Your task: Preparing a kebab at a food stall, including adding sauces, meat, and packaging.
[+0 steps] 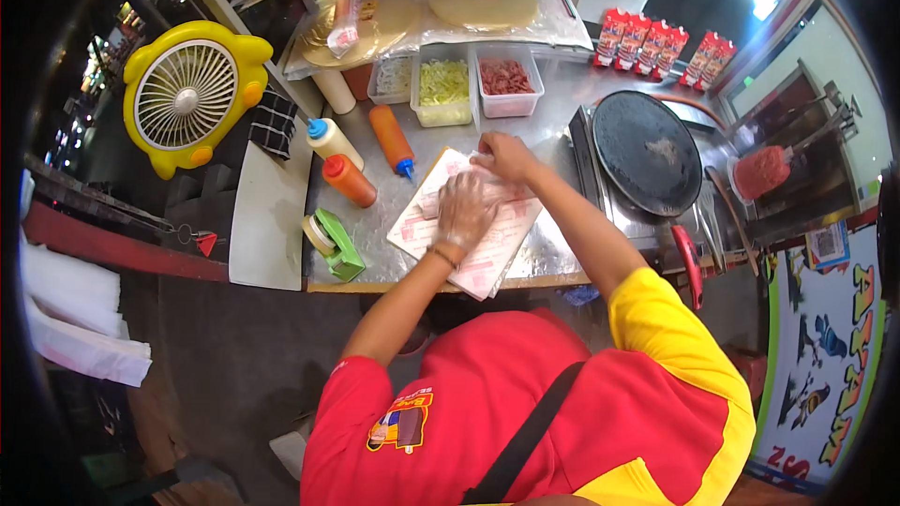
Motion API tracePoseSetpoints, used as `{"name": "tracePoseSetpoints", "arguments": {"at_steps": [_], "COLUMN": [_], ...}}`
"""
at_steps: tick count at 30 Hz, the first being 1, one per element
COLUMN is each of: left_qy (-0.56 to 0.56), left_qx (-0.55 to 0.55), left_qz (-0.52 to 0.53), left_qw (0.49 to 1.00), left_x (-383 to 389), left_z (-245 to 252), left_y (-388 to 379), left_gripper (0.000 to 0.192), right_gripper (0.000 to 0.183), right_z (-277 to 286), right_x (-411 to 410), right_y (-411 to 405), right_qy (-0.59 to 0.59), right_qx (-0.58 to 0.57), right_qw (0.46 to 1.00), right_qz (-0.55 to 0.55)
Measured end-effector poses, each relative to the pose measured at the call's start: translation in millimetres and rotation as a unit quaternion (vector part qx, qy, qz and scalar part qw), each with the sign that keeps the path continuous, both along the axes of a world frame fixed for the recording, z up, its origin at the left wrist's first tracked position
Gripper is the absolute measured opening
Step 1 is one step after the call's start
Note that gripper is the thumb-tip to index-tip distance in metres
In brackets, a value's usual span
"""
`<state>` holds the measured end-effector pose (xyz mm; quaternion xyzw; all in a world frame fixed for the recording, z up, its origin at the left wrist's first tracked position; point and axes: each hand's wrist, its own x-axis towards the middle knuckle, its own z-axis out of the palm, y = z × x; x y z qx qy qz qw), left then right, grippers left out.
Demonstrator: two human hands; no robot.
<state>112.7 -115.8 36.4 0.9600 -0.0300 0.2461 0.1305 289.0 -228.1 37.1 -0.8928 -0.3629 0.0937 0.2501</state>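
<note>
A roll wrapped in printed paper [503, 192] lies across a stack of white wrapping paper with red print [485, 263] on the metal counter. My left hand [465, 209], in what looks like a clear plastic glove, lies over the roll and holds it down. At the roll's far right end, my right hand [508, 157] has its fingers curled on the paper. What the roll holds is hidden. Left of the stack are an orange sauce bottle with a blue cap [392, 140], a red-capped sauce bottle [349, 180], a cream-coloured bottle [336, 143] and a green tape dispenser [339, 246].
Tubs of shredded lettuce [443, 88] and chopped meat [508, 81] stand behind, below a shelf with packed flatbreads [481, 5]. To the right, a black flat pan [647, 153] sits on a stove, its red handle [687, 266] past the front edge. Beyond it is a meat spit [763, 172].
</note>
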Motion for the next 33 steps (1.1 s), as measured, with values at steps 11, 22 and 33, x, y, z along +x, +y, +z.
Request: {"name": "tracePoseSetpoints", "arguments": {"at_steps": [11,22,33], "left_qy": [0.143,0.027,-0.066], "left_qx": [-0.159,-0.133,-0.336], "left_qz": [-0.123,0.032,-0.059], "left_qw": [0.969,0.990,0.938], "left_x": [-83.2,-57.4,-51.5], "left_z": [-33.4,-50.1,-86.7], "left_y": [30.0,48.0,53.2], "left_gripper": [0.049,0.092,0.052], "right_gripper": [0.051,0.030,0.031], "right_z": [23.4,12.9,35.6], "right_x": [-65.2,-59.1,-197.9], "right_y": [0.3,50.9,71.5], "right_qy": [-0.006,-0.101,-0.017], "right_qx": [-0.048,0.022,0.268], "right_qw": [0.973,0.992,0.960], "right_qz": [0.226,0.075,0.084]}}
